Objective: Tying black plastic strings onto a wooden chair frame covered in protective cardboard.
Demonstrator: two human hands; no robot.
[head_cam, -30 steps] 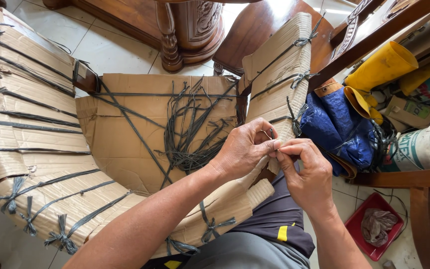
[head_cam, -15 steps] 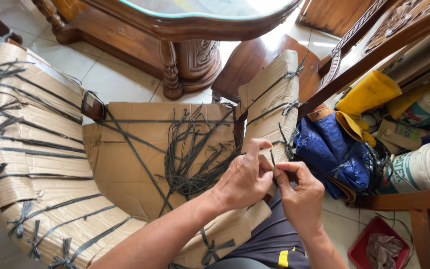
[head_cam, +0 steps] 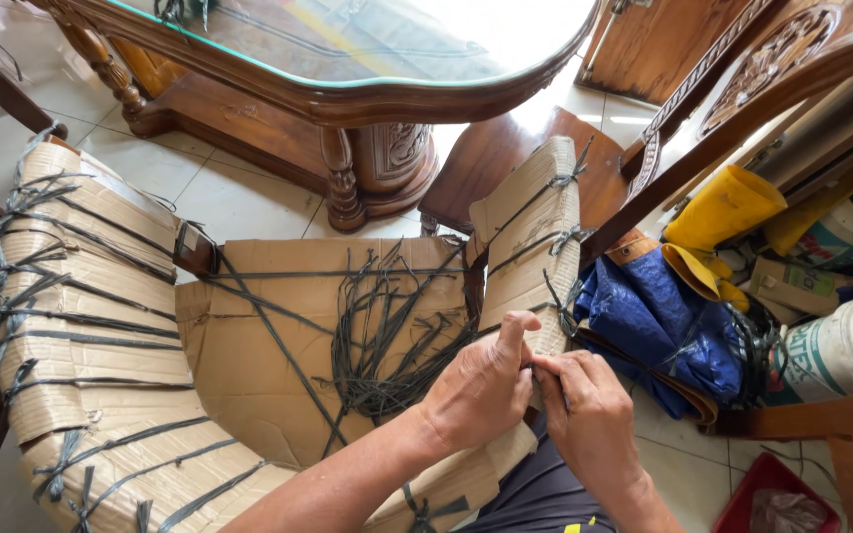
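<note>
Both hands pinch a dark strap end: left hand (head_cam: 481, 390), right hand (head_cam: 589, 419), at the near edge of the cardboard-wrapped chair arm (head_cam: 530, 247) (fingers close together, apparently for tying). Loose straps (head_cam: 377, 336) pile on the seat.

Daylight is glaring off a glass-topped carved wooden table (head_cam: 348, 89) standing on pale floor tiles (head_cam: 219, 197); a carved wooden chair (head_cam: 742, 109) is sitting at right.

Cardboard (head_cam: 278, 365): plain tan. Straps (head_cam: 377, 345): black. Tarp (head_cam: 663, 326): blue. Boot (head_cam: 723, 212): yellow. Table (head_cam: 348, 94): dark brown carved wood, green-edged glass top. Floor tiles (head_cam: 219, 197): white. Tray (head_cam: 757, 494): red.
</note>
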